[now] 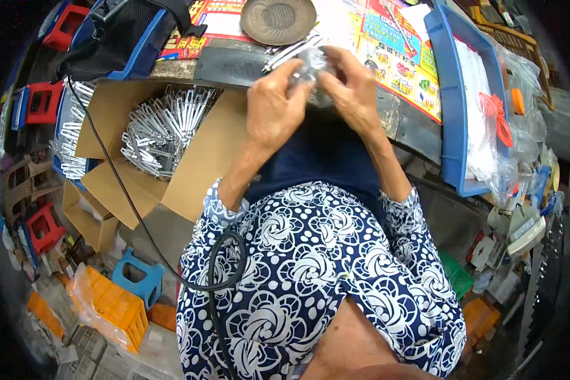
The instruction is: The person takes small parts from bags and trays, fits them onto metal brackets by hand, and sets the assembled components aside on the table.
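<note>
Over the near edge of the table, my left hand (273, 104) and my right hand (353, 88) are both closed on a crumpled clear plastic bag (313, 66). Fingers and thumbs pinch it from either side, and its contents cannot be made out. Just beyond the left hand lie a few slim silver metal pieces (285, 54). A round brownish dish (277, 20) stands farther back on the table. Left of my left forearm, an open cardboard box (199, 161) holds a heap of similar silver pieces (168, 130).
Colourful printed sheets (396, 54) cover the tabletop. At right stands a blue tray (453, 107) with white bags and a red tie (497, 117). A black cord (126, 193) hangs across the left side. A blue stool (138, 275) and an orange crate (107, 304) are lower left.
</note>
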The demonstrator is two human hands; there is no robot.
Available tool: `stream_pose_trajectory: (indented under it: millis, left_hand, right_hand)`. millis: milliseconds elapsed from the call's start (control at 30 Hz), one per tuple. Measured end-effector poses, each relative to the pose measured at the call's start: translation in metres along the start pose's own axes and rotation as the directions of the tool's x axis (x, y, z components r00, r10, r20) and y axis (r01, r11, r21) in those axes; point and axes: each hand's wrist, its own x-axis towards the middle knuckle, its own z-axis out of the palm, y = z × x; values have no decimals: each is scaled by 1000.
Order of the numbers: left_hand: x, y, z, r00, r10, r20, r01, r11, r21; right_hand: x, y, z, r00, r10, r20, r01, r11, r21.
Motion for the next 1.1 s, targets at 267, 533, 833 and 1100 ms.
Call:
stream_pose_trajectory:
  millis: [267, 533, 833, 1100]
  left_hand:
    - [-11, 33, 36, 984, -121, 129, 171, 831, -528]
    - [-11, 41, 60, 972, 45, 231, 46, 926, -376]
    - [24, 45, 79, 982, 45, 183, 4, 965, -261]
    - [36, 37, 96, 983, 186, 8, -182, 969, -169]
  right_hand:
    - [-44, -21, -60, 998, -63, -29, 60, 993, -104]
    - [-74, -8, -70, 979, 146, -144, -106, 961, 254]
    - [-44, -2, -81, 966, -45, -257, 40, 999, -22]
    - [-31, 1, -86, 920, -347, -182, 248, 876, -413]
